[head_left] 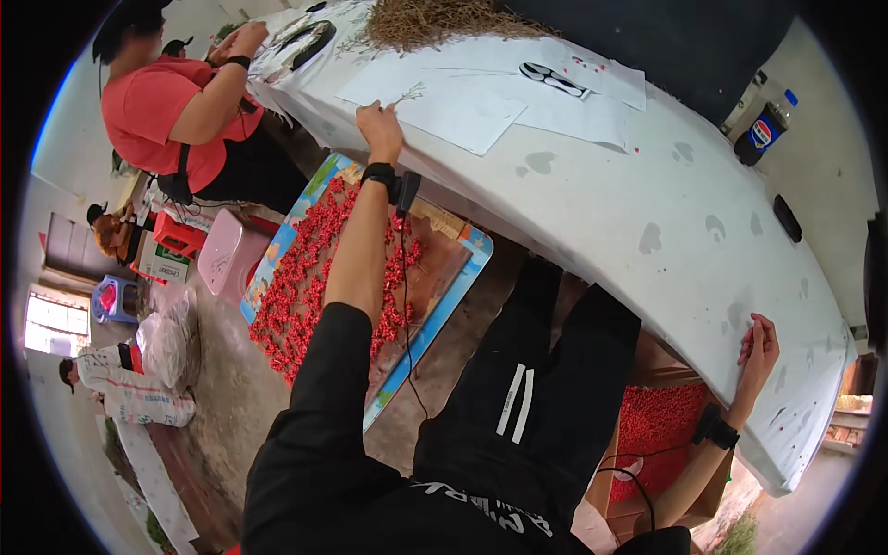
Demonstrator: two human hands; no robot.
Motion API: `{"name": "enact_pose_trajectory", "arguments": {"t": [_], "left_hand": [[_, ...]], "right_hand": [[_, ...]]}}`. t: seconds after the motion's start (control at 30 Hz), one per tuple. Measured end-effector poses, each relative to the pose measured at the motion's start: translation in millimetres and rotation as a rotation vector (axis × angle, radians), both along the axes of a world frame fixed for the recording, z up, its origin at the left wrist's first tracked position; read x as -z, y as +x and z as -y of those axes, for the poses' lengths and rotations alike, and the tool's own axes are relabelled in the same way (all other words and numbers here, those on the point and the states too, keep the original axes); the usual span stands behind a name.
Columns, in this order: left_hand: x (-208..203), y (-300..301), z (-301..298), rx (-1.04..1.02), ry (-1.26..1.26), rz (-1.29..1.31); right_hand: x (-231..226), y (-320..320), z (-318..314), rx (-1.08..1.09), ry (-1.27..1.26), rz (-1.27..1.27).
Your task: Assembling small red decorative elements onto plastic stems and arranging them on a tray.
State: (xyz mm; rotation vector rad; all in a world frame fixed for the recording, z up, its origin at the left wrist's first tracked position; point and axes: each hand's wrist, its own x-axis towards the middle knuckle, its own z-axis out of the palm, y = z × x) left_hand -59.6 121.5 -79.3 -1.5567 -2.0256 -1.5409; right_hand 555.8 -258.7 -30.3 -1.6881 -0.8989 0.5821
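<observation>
My left hand is raised over the near edge of the white-covered table, closed in a pinch on a thin, branching twig. The twig's tips spread over white paper sheets. At the table's right part, my right hand has its fingers curled together; what they hold, if anything, is too small to make out. Below that hand stands a cardboard box of loose red berries. Under my left forearm, many red berry sprigs lie on a board with a blue edge.
A heap of dry brown twigs lies at the table's far side. Nearby is a black-and-white oval object. A dark bottle and a black phone-like object are farther right. At left, a person in a red shirt works beside a pink bin.
</observation>
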Motion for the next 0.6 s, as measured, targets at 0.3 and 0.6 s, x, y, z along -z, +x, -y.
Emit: {"name": "enact_pose_trajectory", "arguments": {"t": [0.3,0.6], "left_hand": [[-13,10,-1,0.124,-0.111,-0.210],[-52,137,96,0.271,0.152,0.585]], "right_hand": [[-2,5,5,0.018,0.015,0.011],[0,11,16,0.020,0.062,0.000]]}}
